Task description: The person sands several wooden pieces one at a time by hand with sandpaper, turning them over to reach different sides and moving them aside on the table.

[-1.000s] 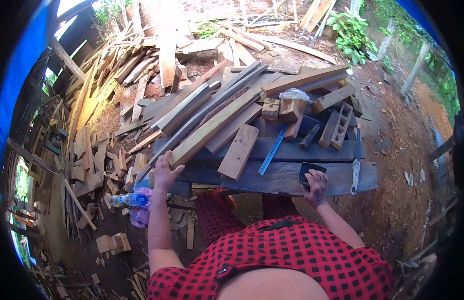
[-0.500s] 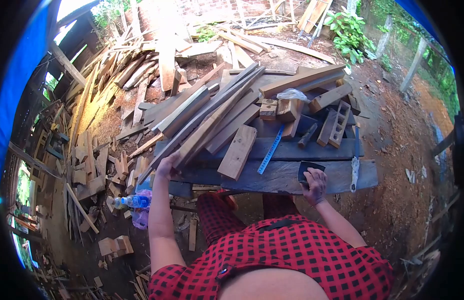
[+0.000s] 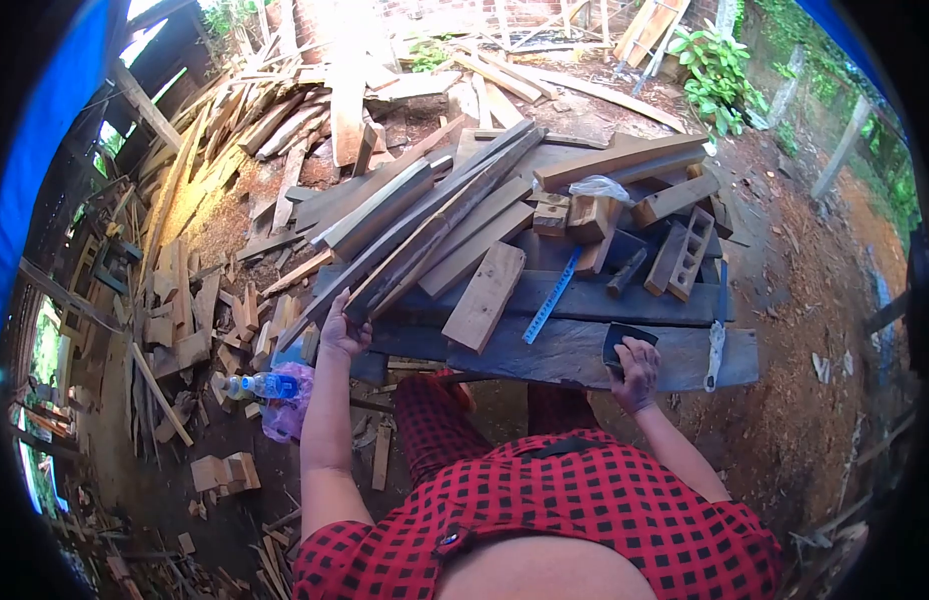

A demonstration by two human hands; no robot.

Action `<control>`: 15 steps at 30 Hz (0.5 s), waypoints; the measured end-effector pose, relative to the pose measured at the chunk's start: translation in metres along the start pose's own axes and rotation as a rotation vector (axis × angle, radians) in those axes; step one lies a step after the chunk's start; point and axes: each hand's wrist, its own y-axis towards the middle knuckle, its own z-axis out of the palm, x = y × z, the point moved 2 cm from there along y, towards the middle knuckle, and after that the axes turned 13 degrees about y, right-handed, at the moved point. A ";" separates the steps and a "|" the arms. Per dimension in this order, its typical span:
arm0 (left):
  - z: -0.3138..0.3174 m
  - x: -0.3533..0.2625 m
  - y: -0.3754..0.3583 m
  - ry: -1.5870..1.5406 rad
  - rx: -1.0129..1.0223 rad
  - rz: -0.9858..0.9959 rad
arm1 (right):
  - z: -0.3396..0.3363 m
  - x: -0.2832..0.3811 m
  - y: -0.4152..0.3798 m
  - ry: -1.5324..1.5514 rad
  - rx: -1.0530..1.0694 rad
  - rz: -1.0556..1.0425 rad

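My left hand (image 3: 346, 328) is closed around the near end of a long wooden board (image 3: 424, 240), which slants away over other timber. The board rests tilted, with its dark end face by my fingers. My right hand (image 3: 637, 372) lies on the near plank of the bench (image 3: 564, 360), its fingers bent over a dark, thin square of sandpaper (image 3: 613, 340). Between my hands a short wooden block (image 3: 486, 297) lies across the planks. Right of it is a blue measuring strip (image 3: 550, 297) with white marks.
Blocks and a wooden piece with square holes (image 3: 691, 253) crowd the bench's right side, near a clear plastic bag (image 3: 598, 187). A white-handled tool (image 3: 715, 355) lies at the right end. Plastic bottles (image 3: 269, 385) sit at lower left, beside scattered offcuts (image 3: 224, 473).
The board in my left hand has rolled over, so its narrow edge and dark end now show. My right hand stays at the same spot on the plank. The view has shifted slightly.
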 end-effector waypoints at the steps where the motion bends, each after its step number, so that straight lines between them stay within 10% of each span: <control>1: 0.001 0.001 -0.001 -0.001 -0.003 0.000 | 0.000 0.000 0.000 -0.001 -0.004 0.000; 15: 0.025 0.037 -0.017 0.182 -0.113 0.388 | 0.000 0.001 0.000 -0.008 0.004 0.002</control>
